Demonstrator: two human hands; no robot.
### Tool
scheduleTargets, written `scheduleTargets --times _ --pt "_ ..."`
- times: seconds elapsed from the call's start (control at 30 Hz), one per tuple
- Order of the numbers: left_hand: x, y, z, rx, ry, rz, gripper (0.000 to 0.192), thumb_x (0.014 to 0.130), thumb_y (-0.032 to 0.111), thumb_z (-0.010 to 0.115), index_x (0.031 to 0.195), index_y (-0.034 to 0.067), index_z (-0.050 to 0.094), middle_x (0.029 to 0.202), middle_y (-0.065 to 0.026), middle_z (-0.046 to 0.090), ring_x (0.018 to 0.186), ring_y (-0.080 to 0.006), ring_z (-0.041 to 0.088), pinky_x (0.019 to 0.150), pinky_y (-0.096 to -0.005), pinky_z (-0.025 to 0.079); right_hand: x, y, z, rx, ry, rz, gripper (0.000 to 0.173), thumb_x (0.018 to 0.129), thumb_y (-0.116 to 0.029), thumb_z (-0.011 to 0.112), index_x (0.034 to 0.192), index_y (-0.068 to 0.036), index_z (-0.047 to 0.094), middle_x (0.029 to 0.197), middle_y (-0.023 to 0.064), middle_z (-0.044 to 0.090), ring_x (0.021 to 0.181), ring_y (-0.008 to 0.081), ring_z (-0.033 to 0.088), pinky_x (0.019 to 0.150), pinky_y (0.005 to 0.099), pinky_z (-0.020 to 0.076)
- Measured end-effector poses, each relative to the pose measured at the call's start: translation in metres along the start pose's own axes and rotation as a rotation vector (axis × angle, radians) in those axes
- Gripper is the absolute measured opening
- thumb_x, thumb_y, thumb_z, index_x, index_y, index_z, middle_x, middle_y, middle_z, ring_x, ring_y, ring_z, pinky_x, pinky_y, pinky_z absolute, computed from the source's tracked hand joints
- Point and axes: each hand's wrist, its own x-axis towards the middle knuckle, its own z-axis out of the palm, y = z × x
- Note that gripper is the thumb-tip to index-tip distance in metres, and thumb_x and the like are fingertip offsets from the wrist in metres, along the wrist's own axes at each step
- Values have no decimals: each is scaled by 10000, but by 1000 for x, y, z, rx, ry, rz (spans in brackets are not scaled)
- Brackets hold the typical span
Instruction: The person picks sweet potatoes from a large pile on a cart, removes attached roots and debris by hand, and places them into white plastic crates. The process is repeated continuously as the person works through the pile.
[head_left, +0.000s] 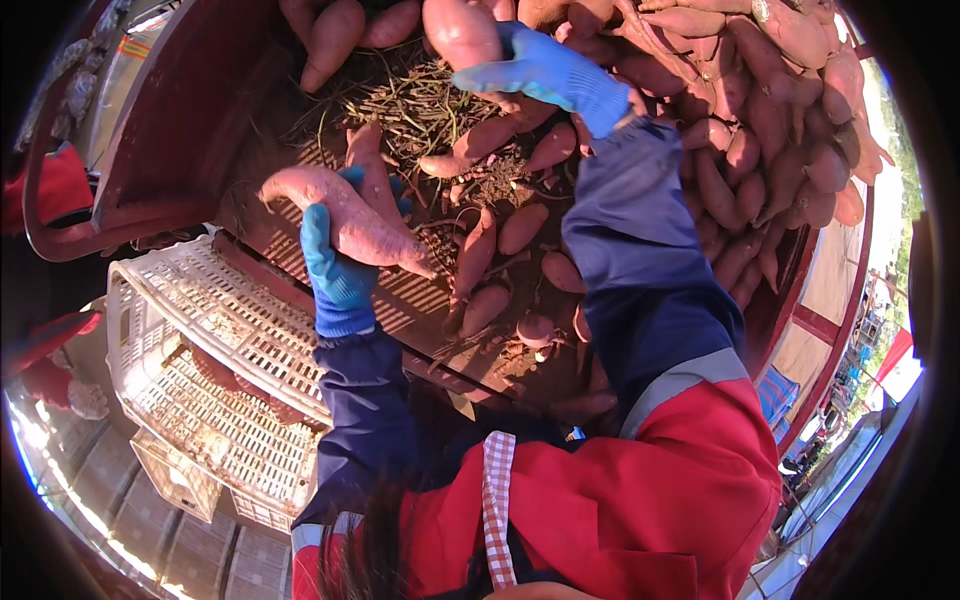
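My left hand (339, 259), in a blue work glove, holds a long pink sweet potato (352, 217) above the truck bed, near the white plastic crate. Right behind it, another sweet potato (373, 169) shows between the gloved fingers; it appears held in the same hand. Farther out, my right hand (544, 71), gloved the same way, has its thumb and fingers around a fat, rounded sweet potato (461, 34). Part of that one is hidden by the glove. Beneath both hands, loose sweet potatoes (474, 255) lie on the soil-strewn bed floor (409, 304).
A white slatted crate (217, 322) stands at my left below the bed edge, with some sweet potatoes inside. Dry stems (409, 105) litter the floor. A tall heap of sweet potatoes (750, 112) fills the right side. A dark red metal side panel (180, 105) rises at left.
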Motion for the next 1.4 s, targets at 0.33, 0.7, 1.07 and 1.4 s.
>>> scheduleTargets --times 0.33,0.7,1.07,1.4 --pt "138 -69 54 791 -456 -441 691 927 523 681 1377 15 546 1271 -92 630 1173 -198 577 1026 -335 449 -64 79 107 539 570 150 486 1003 -507 560 1263 -97 578 930 31 587 877 120 560 709 326 471" --pt "-55 -72 21 433 38 -449 827 983 325 681 1604 50 210 1521 -54 420 1353 -167 445 1153 -355 347 -156 69 260 702 824 -19 771 957 -356 707 1537 -33 316 1339 85 544 1184 167 546 1000 304 466" --pt "-18 -64 -3 477 -94 -645 765 940 592 637 1470 60 494 1371 -54 596 1221 -174 564 1088 -344 420 -129 93 233 620 411 -60 496 1050 -363 529 1461 -95 464 1326 88 583 1171 189 574 984 336 476" --pt "-194 30 157 687 -533 -284 795 1001 614 496 1548 61 329 1475 -82 479 1324 -225 489 1135 -401 380 -320 -77 301 770 933 -496 664 932 -332 721 1427 25 460 1253 131 643 1128 185 600 997 337 482"
